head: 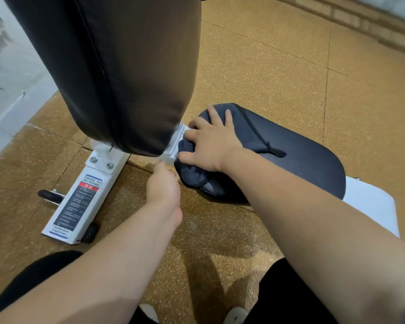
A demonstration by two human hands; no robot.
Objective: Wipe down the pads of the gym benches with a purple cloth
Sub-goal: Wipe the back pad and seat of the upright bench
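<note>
A gym bench stands in front of me with its dark back pad (126, 66) raised upright and its dark navy seat pad (302, 164) lying flat to the right. A bunched dark purple cloth (193, 177) lies on the seat pad's narrow end, next to the white hinge bracket (175, 141). My right hand (211, 143) presses down on the cloth with fingers spread and the thumb hooked over its folds. Below it, my left hand (164, 185) reaches in with bunched fingers. Its fingertips touch the bracket at the cloth's edge, and what they hold is hidden.
The bench's white base beam (80, 202) with a warning label runs toward me at the left, with a black roller (48, 195) beside it. Another white frame part (372, 206) shows under the seat. Tan rubber floor tiles surround the bench; grey flooring lies far left. My knees are at the bottom.
</note>
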